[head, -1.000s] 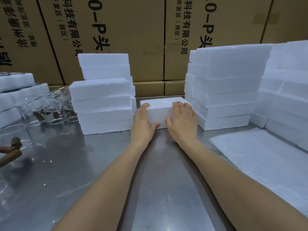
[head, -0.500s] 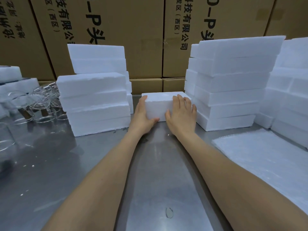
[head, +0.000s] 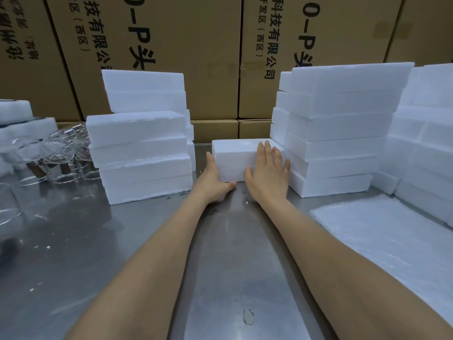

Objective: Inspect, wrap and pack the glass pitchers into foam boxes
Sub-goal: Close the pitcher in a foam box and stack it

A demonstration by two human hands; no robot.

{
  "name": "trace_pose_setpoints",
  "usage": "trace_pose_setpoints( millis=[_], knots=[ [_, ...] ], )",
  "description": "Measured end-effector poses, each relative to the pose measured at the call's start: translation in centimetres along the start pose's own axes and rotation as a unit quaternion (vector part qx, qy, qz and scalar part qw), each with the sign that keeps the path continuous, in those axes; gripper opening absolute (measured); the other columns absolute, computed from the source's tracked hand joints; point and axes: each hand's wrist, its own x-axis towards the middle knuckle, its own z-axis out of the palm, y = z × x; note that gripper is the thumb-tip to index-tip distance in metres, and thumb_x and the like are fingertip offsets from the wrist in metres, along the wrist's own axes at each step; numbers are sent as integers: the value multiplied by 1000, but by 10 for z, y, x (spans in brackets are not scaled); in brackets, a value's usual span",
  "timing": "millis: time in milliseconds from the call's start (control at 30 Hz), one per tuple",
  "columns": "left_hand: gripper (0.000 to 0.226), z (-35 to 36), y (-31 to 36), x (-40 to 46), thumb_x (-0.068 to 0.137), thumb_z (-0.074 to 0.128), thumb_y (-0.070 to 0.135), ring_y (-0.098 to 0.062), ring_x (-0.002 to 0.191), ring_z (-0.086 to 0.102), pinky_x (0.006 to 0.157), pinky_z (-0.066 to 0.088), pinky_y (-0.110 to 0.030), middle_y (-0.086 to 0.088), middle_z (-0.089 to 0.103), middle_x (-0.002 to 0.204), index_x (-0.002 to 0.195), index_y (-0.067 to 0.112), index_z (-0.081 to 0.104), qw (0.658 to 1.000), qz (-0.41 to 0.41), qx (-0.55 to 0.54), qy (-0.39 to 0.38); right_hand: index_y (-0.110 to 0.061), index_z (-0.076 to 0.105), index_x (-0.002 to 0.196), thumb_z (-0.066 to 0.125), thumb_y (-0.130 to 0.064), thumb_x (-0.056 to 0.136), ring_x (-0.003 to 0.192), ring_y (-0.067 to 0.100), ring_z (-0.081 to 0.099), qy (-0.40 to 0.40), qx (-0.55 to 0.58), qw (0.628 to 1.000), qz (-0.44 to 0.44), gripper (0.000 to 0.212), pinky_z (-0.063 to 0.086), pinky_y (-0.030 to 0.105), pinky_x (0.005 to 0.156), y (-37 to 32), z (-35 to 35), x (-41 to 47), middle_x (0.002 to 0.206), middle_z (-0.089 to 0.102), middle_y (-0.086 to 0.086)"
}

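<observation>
Between two foam stacks, at the far end of both outstretched arms, a foam box [head: 235, 158] sits on the steel counter [head: 215, 261]. The left hand [head: 212, 180] presses flat against the box's left end, fingers straight, thumb lying along the counter at the box's near bottom edge. The right hand [head: 268, 171] lies flat on the box's near face and right part, fingers straight and spread, tips reaching over the top edge; its little finger is close to the stack on that side. Neither hand curls round the box.

Left of the left hand stands the left stack [head: 142, 153] of foam boxes. Further left, a cluster of glass pitchers [head: 58, 155] stands on the counter, with more foam [head: 17, 123] behind them. Right of the right hand rises the right stack [head: 340, 128], taller, with more foam boxes [head: 426, 133] beyond it. Near the right forearm lies a white foam sheet [head: 382, 239], flat on the counter. Cartons [head: 196, 57] with printed lettering wall off the back.
</observation>
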Motion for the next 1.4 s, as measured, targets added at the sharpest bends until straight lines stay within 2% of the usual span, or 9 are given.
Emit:
trace_pose_setpoints(
  millis=[267, 433, 567, 767, 900, 1033, 1133, 1233, 1400],
  knots=[
    [111, 1, 4, -9, 83, 66, 36, -30, 121, 50, 94, 46, -38, -11, 41, 145, 148, 15, -22, 999, -27, 26, 0, -13, 3, 152, 40, -28, 92, 146, 22, 2, 30, 18, 999, -13, 72, 3, 43, 117, -2, -7, -8, 160, 4, 4],
    [101, -3, 8, -37, 87, 60, 30, -31, 128, 45, 96, 42, -35, -10, 31, 153, 150, 12, -17, 999, -19, 44, -2, -12, 11, 151, 40, -27, 92, 145, 22, 9, 25, 12, 999, -26, 67, 6, 43, 117, -4, -19, -25, 159, 11, 4],
    [76, -10, 14, -77, 94, 52, 26, -29, 137, 35, 106, 36, -38, -9, 26, 156, 152, 9, 6, 996, 35, 81, -6, -11, 25, 147, 41, -26, 92, 142, 24, 17, 20, 5, 999, -51, 59, 11, 43, 116, -4, -33, -47, 155, 23, 7],
    [41, -21, 29, -139, 99, 37, 11, -30, 126, 43, 102, 35, -37, -13, 39, 143, 139, 6, 36, 987, 51, 152, 31, -7, 39, 137, 47, -23, 89, 131, 28, 33, 7, 1, 998, -67, 51, 24, 39, 107, -7, -59, -84, 140, 42, 11],
    [37, -31, 34, -179, 95, 35, 4, -32, 116, 48, 94, 41, -45, -11, 43, 135, 130, 6, 45, 972, 66, 220, 55, -7, 43, 133, 47, -21, 88, 126, 29, 35, -18, -7, 998, -67, 48, 27, 38, 103, -8, -76, -109, 134, 46, 12],
    [38, -41, 37, -217, 93, 37, 6, -31, 113, 48, 86, 41, -39, -7, 42, 134, 130, 12, 46, 943, 103, 309, 68, -6, 46, 129, 46, -20, 87, 124, 29, 37, -33, -22, 997, -62, 43, 27, 36, 99, -8, -89, -129, 130, 48, 13],
    [38, -56, 35, -238, 89, 39, 7, -30, 113, 48, 90, 35, -35, -7, 48, 130, 126, 15, 48, 917, 108, 376, 84, -6, 47, 127, 45, -21, 89, 125, 29, 36, -46, -30, 997, -59, 41, 27, 37, 99, -7, -97, -139, 130, 48, 12],
    [38, -89, 25, -248, 87, 43, 18, -29, 116, 48, 101, 28, -39, -6, 48, 131, 124, 19, 47, 886, 59, 441, 129, -6, 46, 129, 45, -21, 90, 125, 30, 36, -52, -29, 997, -54, 41, 27, 37, 97, -7, -103, -146, 130, 48, 12],
    [52, -147, -10, -256, 93, 50, 35, -41, 135, 31, 112, 14, -58, -13, 25, 151, 139, 16, 34, 861, -173, 460, 130, -6, 46, 128, 45, -21, 91, 124, 29, 37, -63, -27, 996, -51, 41, 29, 37, 96, -9, -106, -147, 130, 48, 12]
  ],
)
